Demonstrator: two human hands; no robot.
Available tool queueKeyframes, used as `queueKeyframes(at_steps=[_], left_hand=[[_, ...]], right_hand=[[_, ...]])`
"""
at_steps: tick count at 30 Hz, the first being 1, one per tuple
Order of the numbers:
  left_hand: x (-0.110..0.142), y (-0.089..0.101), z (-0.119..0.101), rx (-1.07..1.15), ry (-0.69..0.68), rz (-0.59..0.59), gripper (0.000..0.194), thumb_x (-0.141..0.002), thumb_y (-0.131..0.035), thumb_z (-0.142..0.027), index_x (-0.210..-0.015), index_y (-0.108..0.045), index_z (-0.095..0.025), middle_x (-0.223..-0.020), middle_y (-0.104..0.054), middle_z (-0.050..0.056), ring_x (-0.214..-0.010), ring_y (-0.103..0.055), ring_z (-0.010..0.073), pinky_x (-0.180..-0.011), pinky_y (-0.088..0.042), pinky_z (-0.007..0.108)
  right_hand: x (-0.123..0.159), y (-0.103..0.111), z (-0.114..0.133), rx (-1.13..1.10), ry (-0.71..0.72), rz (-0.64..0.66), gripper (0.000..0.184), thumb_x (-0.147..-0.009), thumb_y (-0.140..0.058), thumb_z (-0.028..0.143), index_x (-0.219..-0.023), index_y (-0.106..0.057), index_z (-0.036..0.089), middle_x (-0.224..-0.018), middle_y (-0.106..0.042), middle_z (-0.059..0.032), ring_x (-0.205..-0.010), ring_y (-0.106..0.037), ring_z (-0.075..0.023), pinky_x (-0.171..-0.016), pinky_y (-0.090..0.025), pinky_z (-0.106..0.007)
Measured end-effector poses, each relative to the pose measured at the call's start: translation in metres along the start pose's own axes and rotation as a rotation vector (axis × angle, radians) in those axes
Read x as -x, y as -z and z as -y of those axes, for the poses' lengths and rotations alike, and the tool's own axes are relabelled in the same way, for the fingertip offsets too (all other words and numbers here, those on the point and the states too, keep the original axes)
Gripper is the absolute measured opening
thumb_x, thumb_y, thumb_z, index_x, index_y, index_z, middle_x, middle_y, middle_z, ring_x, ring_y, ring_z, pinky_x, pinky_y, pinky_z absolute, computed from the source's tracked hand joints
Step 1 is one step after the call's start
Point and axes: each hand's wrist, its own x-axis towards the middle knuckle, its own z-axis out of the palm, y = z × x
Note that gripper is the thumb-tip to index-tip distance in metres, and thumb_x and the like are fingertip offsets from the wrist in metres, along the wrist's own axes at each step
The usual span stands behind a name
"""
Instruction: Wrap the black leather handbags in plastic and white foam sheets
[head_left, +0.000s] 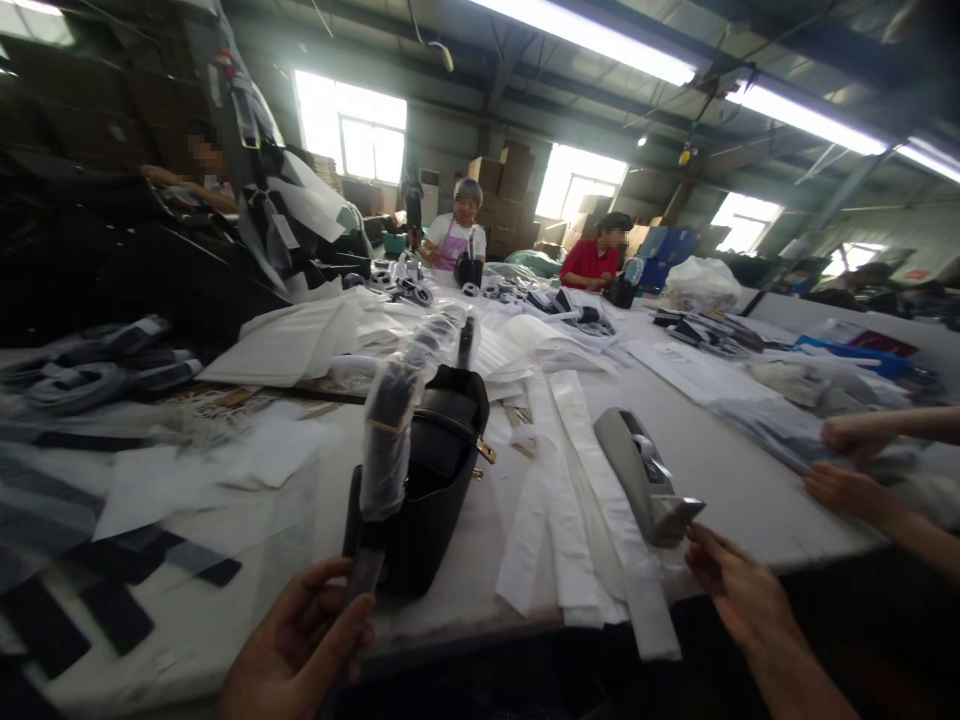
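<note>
A black handbag [427, 510] stands upright on the worktable, its top open and a gold-coloured clasp at its right side. Its strap [367, 570] rises on the near side, the upper part covered in translucent wrapping [388, 440]. My left hand [307, 640] grips the strap's lower part between thumb and fingers. Right of the bag lies a grey tape dispenser [637, 475]. At its cutter, my right hand [739, 585] is closed in a pinch on the end of the tape, which barely shows. Long white paper strips [570, 510] lie between bag and dispenser.
Another person's hands [855, 480] handle a plastic-wrapped item at the right. White wrapping sheets [300, 335] pile up behind the bag. Dark strips [112, 600] and coiled straps [82, 375] lie at the left. Two people [454, 240] work across the table [780, 500].
</note>
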Motion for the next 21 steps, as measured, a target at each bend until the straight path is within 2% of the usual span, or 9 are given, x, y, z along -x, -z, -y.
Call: queueKeyframes(at_steps=[2,4,6,8,10,12,14,16,21], left_hand=[[0.001,-0.001,0.001,0.038,-0.011,-0.008,0.065,-0.057,-0.087,-0.051,-0.106,-0.06,-0.019,-0.065,-0.061,-0.003,-0.054,-0.06,0.0148,-0.043,-0.046,0.02],[0.001,-0.002,0.002,0.075,-0.032,-0.023,0.06,-0.061,-0.086,-0.05,-0.106,-0.06,-0.019,-0.067,-0.058,-0.004,-0.057,-0.061,0.0145,-0.043,-0.046,0.019],[0.0,-0.002,0.004,0.081,-0.051,0.021,0.055,-0.065,-0.084,-0.048,-0.105,-0.06,-0.018,-0.069,-0.057,-0.004,-0.059,-0.062,0.015,-0.044,-0.046,0.02],[-0.002,0.0,0.005,0.06,-0.066,0.08,0.051,-0.07,-0.081,-0.046,-0.106,-0.059,-0.018,-0.072,-0.057,-0.003,-0.063,-0.062,0.0155,-0.045,-0.047,0.021],[-0.002,0.002,0.006,0.036,-0.076,0.121,0.048,-0.073,-0.079,-0.045,-0.106,-0.058,-0.018,-0.073,-0.058,-0.002,-0.064,-0.062,0.0157,-0.047,-0.048,0.021],[-0.002,0.004,0.005,0.025,-0.09,0.144,0.046,-0.075,-0.078,-0.045,-0.106,-0.058,-0.018,-0.073,-0.059,0.0,-0.066,-0.062,0.0157,-0.049,-0.049,0.021],[-0.001,0.005,0.005,0.033,-0.11,0.158,0.046,-0.075,-0.078,-0.045,-0.106,-0.058,-0.018,-0.073,-0.061,0.001,-0.067,-0.062,0.016,-0.05,-0.048,0.021],[0.0,0.005,0.004,0.042,-0.124,0.16,0.044,-0.076,-0.078,-0.045,-0.105,-0.059,-0.018,-0.074,-0.061,0.001,-0.067,-0.062,0.0161,-0.05,-0.048,0.021],[-0.003,0.009,0.007,0.043,-0.133,0.203,0.044,-0.077,-0.077,-0.046,-0.105,-0.059,-0.018,-0.075,-0.061,0.002,-0.067,-0.062,0.0163,-0.05,-0.048,0.021]], right_hand=[[0.022,-0.007,-0.009,0.015,0.007,0.04,0.027,-0.045,-0.084,0.024,-0.068,-0.07,0.02,-0.069,-0.07,0.0006,-0.051,-0.062,-0.0113,-0.047,-0.057,-0.016],[0.058,-0.022,-0.019,0.099,0.022,0.168,0.034,-0.049,-0.086,0.033,-0.078,-0.073,0.022,-0.081,-0.073,-0.001,-0.062,-0.067,-0.0148,-0.054,-0.058,-0.017],[0.106,-0.047,-0.024,0.21,0.0,0.379,0.039,-0.052,-0.089,0.038,-0.083,-0.075,0.02,-0.082,-0.074,-0.0037,-0.07,-0.07,-0.0199,-0.058,-0.059,-0.02],[0.159,-0.079,-0.023,0.351,0.022,0.739,0.032,-0.069,-0.081,0.046,-0.086,-0.074,0.02,-0.074,-0.071,-0.0027,-0.07,-0.068,-0.0188,-0.063,-0.056,-0.021],[0.206,-0.113,-0.016,0.306,0.032,1.003,0.032,-0.076,-0.074,0.051,-0.08,-0.072,0.02,-0.069,-0.068,-0.0015,-0.064,-0.064,-0.0164,-0.062,-0.053,-0.021],[0.239,-0.144,-0.009,0.249,0.026,1.139,0.033,-0.079,-0.071,0.052,-0.079,-0.07,0.019,-0.069,-0.067,-0.0015,-0.062,-0.062,-0.0154,-0.06,-0.051,-0.022],[0.256,-0.167,-0.005,0.247,0.066,1.216,0.033,-0.081,-0.07,0.051,-0.078,-0.069,0.018,-0.069,-0.067,-0.0019,-0.062,-0.061,-0.0153,-0.06,-0.049,-0.023],[0.26,-0.183,-0.004,0.293,0.137,1.233,0.033,-0.082,-0.069,0.049,-0.077,-0.068,0.017,-0.068,-0.067,-0.0023,-0.062,-0.061,-0.0156,-0.059,-0.048,-0.024],[0.255,-0.196,-0.006,0.467,0.256,1.153,0.032,-0.082,-0.068,0.049,-0.075,-0.071,0.017,-0.067,-0.07,-0.0034,-0.06,-0.063,-0.0171,-0.056,-0.047,-0.025]])
